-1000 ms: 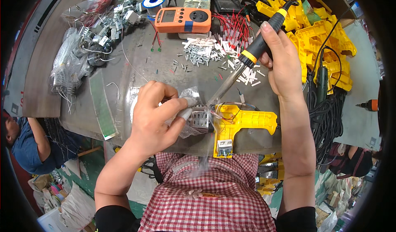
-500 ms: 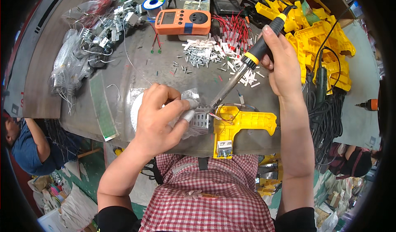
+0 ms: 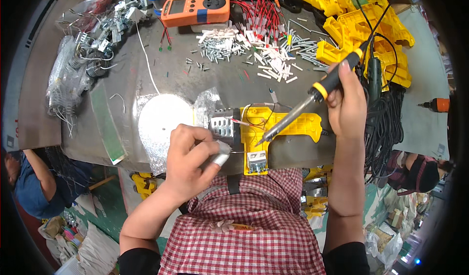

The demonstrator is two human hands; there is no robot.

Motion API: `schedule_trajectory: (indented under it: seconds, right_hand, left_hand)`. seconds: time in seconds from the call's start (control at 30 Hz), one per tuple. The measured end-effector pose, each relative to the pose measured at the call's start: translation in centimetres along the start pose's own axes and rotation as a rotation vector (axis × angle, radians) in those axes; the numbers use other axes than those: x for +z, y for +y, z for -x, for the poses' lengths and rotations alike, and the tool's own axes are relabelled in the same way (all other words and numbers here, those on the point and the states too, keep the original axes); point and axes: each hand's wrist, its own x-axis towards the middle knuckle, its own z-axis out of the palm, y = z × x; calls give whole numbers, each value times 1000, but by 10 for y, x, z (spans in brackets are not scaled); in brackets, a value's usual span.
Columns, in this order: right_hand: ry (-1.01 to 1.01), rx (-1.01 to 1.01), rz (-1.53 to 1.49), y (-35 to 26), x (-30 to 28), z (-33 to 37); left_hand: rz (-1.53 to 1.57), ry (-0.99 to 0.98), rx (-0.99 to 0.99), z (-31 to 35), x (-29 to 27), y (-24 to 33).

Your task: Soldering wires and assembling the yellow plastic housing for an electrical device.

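The right hand (image 3: 348, 104) is curled firmly around the handle of a soldering iron (image 3: 293, 114), while the left hand (image 3: 192, 161) is nearly closed, its covered thumb and forefinger pinching a thin silvery wire (image 3: 237, 152). The wire points toward a small switch block (image 3: 257, 161) at the lower end of a yellow housing half (image 3: 293, 123), which lies on the tabletop (image 3: 185, 84) between the hands. Half a second ago the iron's tip was by the inner end of the perforated metal tube (image 3: 223, 126); now it is lower, just above the switch block, though whether it touches anything cannot be told. The left hand has come nearer the body, uncovering most of a bright white disc (image 3: 165, 118) on clear plastic. Beyond lie loose screws (image 3: 215, 50), white sleeves (image 3: 274, 64), red wires (image 3: 256, 18) and an orange meter (image 3: 195, 9). A green strip (image 3: 107, 123) and bagged parts (image 3: 71, 77) are on the left; yellow housings (image 3: 364, 26) are heaped at right above coiled black cables (image 3: 383, 123). Past the edge are a green floor (image 3: 110, 201), a blue-clad person (image 3: 49, 189) to the left and a dark-clad person (image 3: 420, 173) to the right.
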Motion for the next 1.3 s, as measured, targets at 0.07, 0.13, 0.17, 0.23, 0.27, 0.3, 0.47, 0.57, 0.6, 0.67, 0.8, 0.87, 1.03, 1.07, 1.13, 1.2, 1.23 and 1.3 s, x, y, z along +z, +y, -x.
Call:
schedule_trajectory:
  seconds: [0.07,0.13,0.17,0.23,0.27,0.3,0.47,0.57,0.6,0.67,0.8,0.87,1.03,1.07,1.13,1.2,1.23,1.3]
  right_hand:
    - [8,10,39,5,-6,11]
    - [-28,19,13,5,-9,20]
    - [-7,1,51,3,-6,25]
    - [24,-30,141,-1,0,34]
    - [51,-71,230,-2,1,36]
    - [51,-68,231,-2,0,38]
    - [67,-104,215,0,0,41]
    - [86,-109,200,2,1,42]
    - [84,-108,199,2,2,42]
    - [107,-122,225,2,3,43]
    - [108,-147,283,2,2,45]
    - [120,-136,272,2,3,44]
    - [134,-134,272,4,2,45]
    - [142,-137,284,4,3,46]
    - [133,-151,296,6,1,46]
    - [111,-162,306,6,0,45]
    - [115,-157,276,6,0,45]
    - [120,-155,240,7,0,45]
  left_hand:
    - [40,-33,1,0,4,3]
    - [53,-49,-3,-1,6,3]
    - [54,-61,-2,-1,6,3]
    - [47,-72,-6,3,8,4]
    - [48,-74,-8,3,8,4]
    - [42,-70,-10,4,9,5]
    - [13,-45,-6,4,13,5]
    - [4,-42,0,4,14,5]
    - [-2,-46,2,4,14,5]
    - [-5,-48,5,4,15,4]
    - [-29,-38,19,1,16,7]
    - [-46,-36,19,0,15,8]
    - [-97,-83,95,-4,4,5]
    - [-97,-82,95,-4,1,0]
    - [-50,138,23,-9,-2,-10]
    - [72,148,-87,-21,-8,-1]
    - [619,-37,-530,-32,-15,8]
    - [1213,-210,-1033,-45,-10,16]
